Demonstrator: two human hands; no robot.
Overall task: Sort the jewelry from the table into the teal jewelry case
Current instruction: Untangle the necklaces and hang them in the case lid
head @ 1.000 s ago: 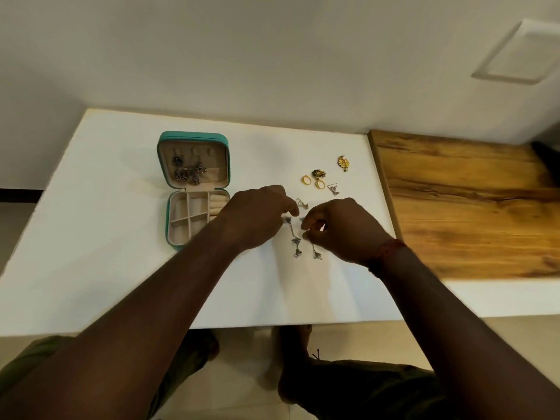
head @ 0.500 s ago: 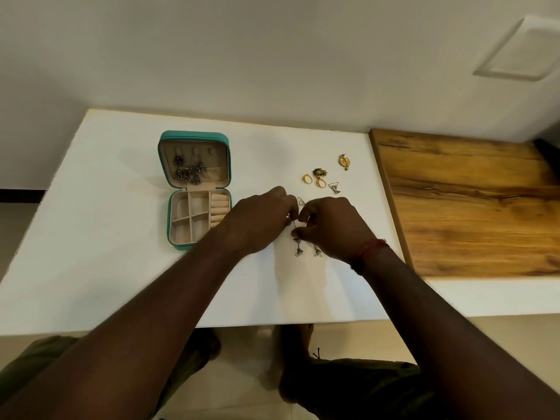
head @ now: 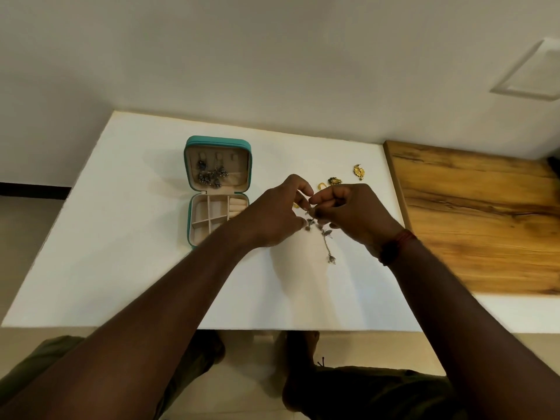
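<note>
Nearest, the left hand (head: 272, 218) and right hand (head: 356, 216) both pinched a silver dangling piece (head: 326, 234), apparently lifted off the desk (head: 121, 244), where it had lain half a second before. Beside them the teal jewelry case (head: 218, 140) stood open, dark pieces (head: 212, 175) already in its lid. Farther back, gold pieces (head: 359, 171) lay unsorted.

Left hand (head: 272, 218), right hand (head: 353, 213), fingers (head: 325, 199) pinching, tips meeting, forearms (head: 169, 301) angled inward
</note>
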